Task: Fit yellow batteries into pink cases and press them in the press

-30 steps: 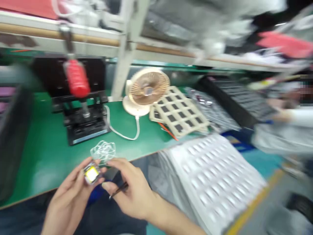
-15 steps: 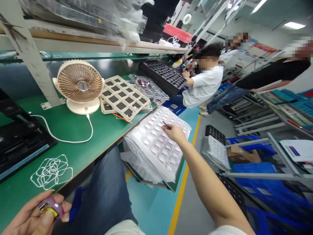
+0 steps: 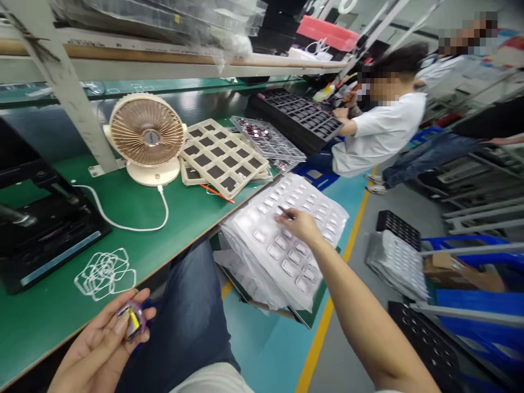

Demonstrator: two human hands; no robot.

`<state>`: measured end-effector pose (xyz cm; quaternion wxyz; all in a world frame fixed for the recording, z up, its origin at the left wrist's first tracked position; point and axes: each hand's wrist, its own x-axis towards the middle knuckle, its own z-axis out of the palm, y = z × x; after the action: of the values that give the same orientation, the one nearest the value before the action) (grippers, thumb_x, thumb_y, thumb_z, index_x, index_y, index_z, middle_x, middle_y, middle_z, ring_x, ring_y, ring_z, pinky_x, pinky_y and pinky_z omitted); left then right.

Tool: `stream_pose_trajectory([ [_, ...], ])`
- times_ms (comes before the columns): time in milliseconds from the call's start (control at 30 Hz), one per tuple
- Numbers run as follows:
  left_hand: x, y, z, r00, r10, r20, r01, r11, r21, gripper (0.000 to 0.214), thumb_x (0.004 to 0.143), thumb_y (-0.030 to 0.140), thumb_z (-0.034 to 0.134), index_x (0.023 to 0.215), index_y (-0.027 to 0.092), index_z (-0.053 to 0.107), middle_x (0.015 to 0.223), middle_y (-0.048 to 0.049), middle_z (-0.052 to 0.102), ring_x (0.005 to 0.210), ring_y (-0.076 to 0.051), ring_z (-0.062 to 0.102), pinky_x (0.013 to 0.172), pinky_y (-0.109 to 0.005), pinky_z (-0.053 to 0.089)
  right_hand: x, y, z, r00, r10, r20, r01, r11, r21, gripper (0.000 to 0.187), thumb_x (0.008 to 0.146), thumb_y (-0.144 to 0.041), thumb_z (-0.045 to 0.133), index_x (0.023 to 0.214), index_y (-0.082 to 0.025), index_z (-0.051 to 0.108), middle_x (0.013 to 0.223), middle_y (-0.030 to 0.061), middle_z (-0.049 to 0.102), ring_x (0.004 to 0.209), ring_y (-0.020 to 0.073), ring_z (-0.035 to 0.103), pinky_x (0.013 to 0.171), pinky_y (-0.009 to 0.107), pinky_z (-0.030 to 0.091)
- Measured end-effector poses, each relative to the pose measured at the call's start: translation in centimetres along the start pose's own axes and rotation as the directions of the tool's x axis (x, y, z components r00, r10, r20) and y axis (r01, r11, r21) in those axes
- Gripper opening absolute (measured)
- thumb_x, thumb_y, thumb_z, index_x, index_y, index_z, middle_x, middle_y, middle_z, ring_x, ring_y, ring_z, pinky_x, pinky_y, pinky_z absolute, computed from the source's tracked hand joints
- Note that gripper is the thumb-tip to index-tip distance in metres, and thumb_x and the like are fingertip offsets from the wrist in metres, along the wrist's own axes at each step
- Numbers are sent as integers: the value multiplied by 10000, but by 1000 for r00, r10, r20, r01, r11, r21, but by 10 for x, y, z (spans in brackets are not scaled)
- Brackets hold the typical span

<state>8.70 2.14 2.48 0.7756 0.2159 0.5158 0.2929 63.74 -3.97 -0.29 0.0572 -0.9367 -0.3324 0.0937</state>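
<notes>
Workshop interior, with a turquoise floor (image 3: 262,349) marked by a yellow line and, against the left side, a long green tabletop (image 3: 186,210) beneath a loaded shelf (image 3: 204,72). Farther along sits a co-worker (image 3: 380,131) in a white top. Beside the tabletop's near edge stands a white tray (image 3: 241,224), pale oblong pieces set in rows across it. On the tabletop: a black fixture (image 3: 84,232) at left, a cream fan (image 3: 147,136), beige compartment trays (image 3: 250,180) just beside the fan, and a loose heap of thin white loops (image 3: 105,273) near the front edge. Right hand (image 3: 295,222) is over the white tray, its grip closed on a slender dark tool (image 3: 283,209); contact between the tool's tip and the pieces cannot be confirmed. Left hand (image 3: 108,333), just off the tabletop edge near the loops, has its grip closed between thumb and fingers on a small purple-and-yellow part (image 3: 141,321). Judged by appearance, the part is light, stiff-shelled, probably slick and easily scratched; hold is best taken by its purple outer sides, clear of the yellow face.
</notes>
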Motion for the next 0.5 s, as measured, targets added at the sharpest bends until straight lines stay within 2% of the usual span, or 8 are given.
stream_pose_trajectory([
  [67,-2,1,1,999,-12,50,18,993,-119,490,843,395,915,1300,245,816,1570,-141,655,1332,-443,699,959,-439,703,-16,-13,-7,996,0,-86,5,998,55,337,972,-490,793,891,-166,753,842,86,764,727,206,674,657,325,473],
  [133,-4,2,4,996,17,87,4,970,-243,387,953,392,811,1301,223,820,1583,-168,637,1369,-449,672,1009,-486,676,-41,-35,-10,987,-26,-159,46,991,123,383,948,-559,796,906,-178,778,846,117,779,688,215,668,596,341,427],
  [200,-4,3,7,992,64,111,-25,948,-318,344,1022,353,735,1328,216,808,1592,-185,623,1394,-437,656,1057,-511,643,-75,-67,-6,979,-108,-171,146,963,226,434,925,-650,791,959,-219,807,709,78,729,558,174,607,519,322,407],
  [267,-3,4,7,985,110,135,-56,934,-354,341,1038,303,721,1363,227,790,1589,-187,626,1400,-420,656,1097,-528,614,-115,-109,2,940,-301,-162,342,809,478,425,885,-670,834,944,-250,831,585,46,662,449,137,510,437,289,380],
  [333,-3,4,5,978,168,123,-110,917,-383,353,1034,280,734,1382,238,778,1560,-184,652,1373,-404,681,1101,-535,611,-156,-158,12,852,-497,-165,471,589,657,347,920,-608,833,974,-266,846,760,64,774,536,153,629,470,259,467],
  [400,-4,5,1,971,224,83,-172,898,-406,354,1022,284,758,1373,237,781,1489,-181,705,1299,-383,731,1054,-515,640,-188,-210,23,764,-612,-204,541,436,719,267,965,-528,816,984,-263,845,783,40,787,551,157,655,465,253,480],
  [500,-7,7,-6,954,299,27,-258,865,-430,363,986,286,810,1345,233,792,1345,-155,783,1179,-343,788,963,-454,684,-218,-275,36,653,-693,-305,641,291,710,163,1001,-411,802,1021,-255,843,738,1,771,500,132,625,488,247,523],
])
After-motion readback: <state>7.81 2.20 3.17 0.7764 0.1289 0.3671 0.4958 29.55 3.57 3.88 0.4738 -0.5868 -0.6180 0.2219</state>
